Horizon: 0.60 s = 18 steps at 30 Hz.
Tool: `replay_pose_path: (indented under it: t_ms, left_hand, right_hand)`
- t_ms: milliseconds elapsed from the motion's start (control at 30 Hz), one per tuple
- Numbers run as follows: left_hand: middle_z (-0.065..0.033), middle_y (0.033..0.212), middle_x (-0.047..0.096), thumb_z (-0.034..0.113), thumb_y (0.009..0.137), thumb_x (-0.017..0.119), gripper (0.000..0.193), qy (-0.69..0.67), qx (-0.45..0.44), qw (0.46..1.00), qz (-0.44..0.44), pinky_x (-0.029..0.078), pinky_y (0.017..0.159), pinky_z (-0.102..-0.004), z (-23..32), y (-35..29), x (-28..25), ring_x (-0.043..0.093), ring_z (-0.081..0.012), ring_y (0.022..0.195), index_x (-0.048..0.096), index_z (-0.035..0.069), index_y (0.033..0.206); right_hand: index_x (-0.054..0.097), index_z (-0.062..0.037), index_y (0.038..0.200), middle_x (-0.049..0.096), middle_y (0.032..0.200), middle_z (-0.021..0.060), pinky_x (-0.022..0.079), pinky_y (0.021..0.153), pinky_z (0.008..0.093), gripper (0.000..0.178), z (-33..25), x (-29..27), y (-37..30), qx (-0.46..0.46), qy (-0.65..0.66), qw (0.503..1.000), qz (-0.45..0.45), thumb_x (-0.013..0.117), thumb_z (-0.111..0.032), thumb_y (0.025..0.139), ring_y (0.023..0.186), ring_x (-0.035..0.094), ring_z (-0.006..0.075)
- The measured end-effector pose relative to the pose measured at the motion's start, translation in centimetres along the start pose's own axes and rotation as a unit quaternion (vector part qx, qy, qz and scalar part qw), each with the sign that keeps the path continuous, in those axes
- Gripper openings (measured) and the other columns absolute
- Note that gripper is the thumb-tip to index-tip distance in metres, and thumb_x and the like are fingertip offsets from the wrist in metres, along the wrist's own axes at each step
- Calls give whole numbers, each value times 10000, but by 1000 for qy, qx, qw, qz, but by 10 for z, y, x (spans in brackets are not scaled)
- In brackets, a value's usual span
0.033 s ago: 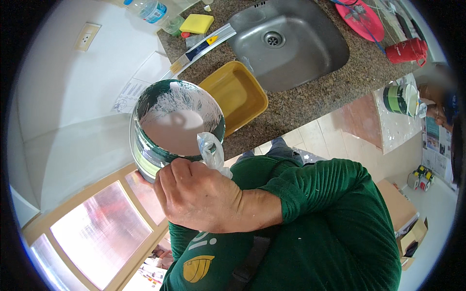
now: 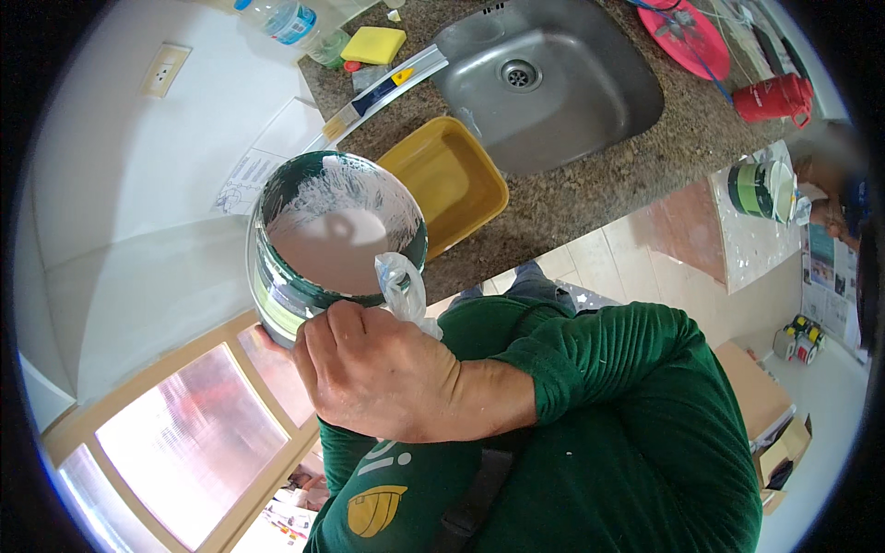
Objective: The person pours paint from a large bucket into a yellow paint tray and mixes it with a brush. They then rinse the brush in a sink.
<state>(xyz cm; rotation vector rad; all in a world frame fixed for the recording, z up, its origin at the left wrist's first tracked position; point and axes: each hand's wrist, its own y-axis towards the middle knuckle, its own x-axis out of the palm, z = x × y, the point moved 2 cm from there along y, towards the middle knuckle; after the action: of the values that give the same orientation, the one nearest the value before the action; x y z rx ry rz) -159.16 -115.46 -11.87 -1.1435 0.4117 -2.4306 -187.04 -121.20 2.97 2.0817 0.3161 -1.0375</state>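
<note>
A green paint bucket (image 2: pixel 279 300) is tilted so that its mouth faces me, with pale pinkish paint (image 2: pixel 332 244) inside and white smears up the inner wall. My right hand (image 2: pixel 378 373) is closed over the near rim. Beside its knuckles a clear plastic strip (image 2: pixel 403 290) loops over the rim. Of my left hand (image 2: pixel 269 338) only some fingers show, against the lower outer side of the bucket; the bucket and my right hand hide the rest. Just behind the bucket's right side stands a yellow plastic tub (image 2: pixel 498 198), partly covered by it.
On the granite counter (image 2: pixel 553 198), a paintbrush (image 2: pixel 369 100) lies along a white strip by a yellow sponge (image 2: pixel 373 45) and water bottle (image 2: pixel 286 23). The steel sink (image 2: pixel 590 101) lies beyond the tub. Far right are a red mug (image 2: pixel 772 96), another paint bucket (image 2: pixel 751 189) and another person's hand (image 2: pixel 830 217).
</note>
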Motion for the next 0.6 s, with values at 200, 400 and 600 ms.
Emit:
replay_pose_path:
  t_ms: [200,400,600]
  left_hand:
    - [-100,1679,336,785,909,473,915,5,5,1000,12,132,1210,-756,0,-2,11,245,-403,1553,350,221,1619]
    - [-100,1677,339,785,909,474,915,14,6,1000,15,137,1211,-751,1,-4,22,250,-402,1551,352,220,1618]
    - [-100,1675,342,784,909,475,914,28,-7,1000,6,142,1212,-747,2,7,33,255,-400,1548,355,219,1617]
  right_hand:
    - [646,-12,784,496,673,21,376,492,282,206,12,-4,0,8,10,1000,24,678,-208,729,639,501,148]
    - [646,-18,784,486,682,12,381,494,289,211,25,-6,0,12,21,998,50,667,-218,722,644,501,151]
    - [645,-33,771,480,680,14,376,502,294,277,31,-1,1,39,27,997,65,688,-294,691,653,505,157]
